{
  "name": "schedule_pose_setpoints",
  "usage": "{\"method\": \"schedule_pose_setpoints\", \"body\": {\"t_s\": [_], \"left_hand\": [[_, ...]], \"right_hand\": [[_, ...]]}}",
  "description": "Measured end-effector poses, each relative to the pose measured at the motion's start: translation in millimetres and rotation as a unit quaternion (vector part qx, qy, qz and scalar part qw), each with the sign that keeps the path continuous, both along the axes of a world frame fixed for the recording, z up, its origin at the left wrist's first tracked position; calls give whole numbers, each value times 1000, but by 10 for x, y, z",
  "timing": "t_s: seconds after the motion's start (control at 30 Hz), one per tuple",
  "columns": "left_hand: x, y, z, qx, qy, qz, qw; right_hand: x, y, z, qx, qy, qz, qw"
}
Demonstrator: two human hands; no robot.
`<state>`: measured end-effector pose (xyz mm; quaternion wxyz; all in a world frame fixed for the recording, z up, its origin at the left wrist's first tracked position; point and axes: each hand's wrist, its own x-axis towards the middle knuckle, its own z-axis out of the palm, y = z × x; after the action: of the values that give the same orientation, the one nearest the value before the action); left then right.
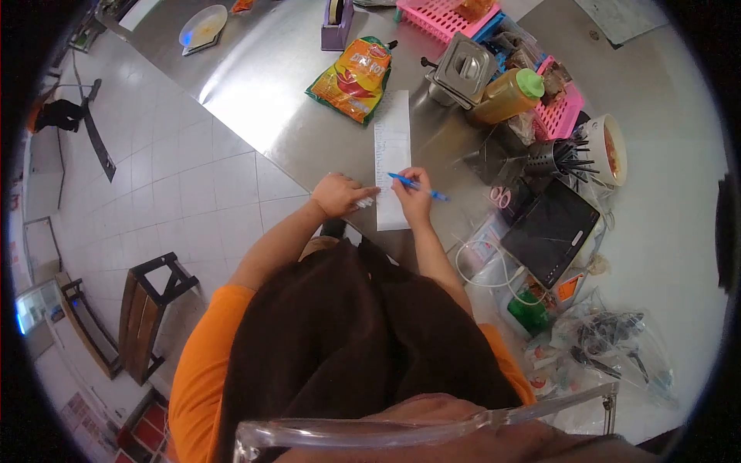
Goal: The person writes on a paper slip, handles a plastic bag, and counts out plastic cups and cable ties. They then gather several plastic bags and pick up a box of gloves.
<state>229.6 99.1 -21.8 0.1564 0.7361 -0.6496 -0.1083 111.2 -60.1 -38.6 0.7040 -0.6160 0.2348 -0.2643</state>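
Observation:
A long white strip of paper (397, 158) with handwritten lines lies on the steel table. My right hand (414, 199) is closed around a blue pen (418, 187), its tip over the writing. At the paper's left edge rests my left hand (338, 195), index finger stretched onto the sheet and the other fingers curled. Something small and whitish shows under those curled fingers; I cannot tell what it is. Just beyond the paper's top end lies a yellow and orange snack-like bag (357, 79) with green edges.
To the right stand a lidded steel container (463, 68), a sauce bottle (509, 96) with a green cap, pink baskets (559, 112) and a utensil holder (544, 157). Nearer are pink scissors (500, 197), a black tablet (551, 231) and a white cable (485, 282). A purple tape dispenser (336, 29) sits farther off.

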Motion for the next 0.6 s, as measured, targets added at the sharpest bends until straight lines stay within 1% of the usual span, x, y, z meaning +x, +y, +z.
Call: {"method": "schedule_pose_setpoints", "body": {"t_s": [0.07, 0.13, 0.23, 0.33, 0.6], "left_hand": [[-4, -5, -72, 8, -3, 0, 1000], [15, -9, -78, 10, -3, 0, 1000], [9, 2, -65, 10, 0, -2, 1000], [18, -5, -41, 15, -2, -5, 1000], [10, -11, -18, 23, -9, 1, 1000]], "right_hand": [[0, -3, -116, -136, 4, -11, 991], [16, 16, -21, -282, 24, -17, 959], [24, 33, -24, -277, 13, -42, 960], [26, 61, -18, -271, 38, -24, 962], [60, 39, -22, -306, 58, -33, 950]]}}
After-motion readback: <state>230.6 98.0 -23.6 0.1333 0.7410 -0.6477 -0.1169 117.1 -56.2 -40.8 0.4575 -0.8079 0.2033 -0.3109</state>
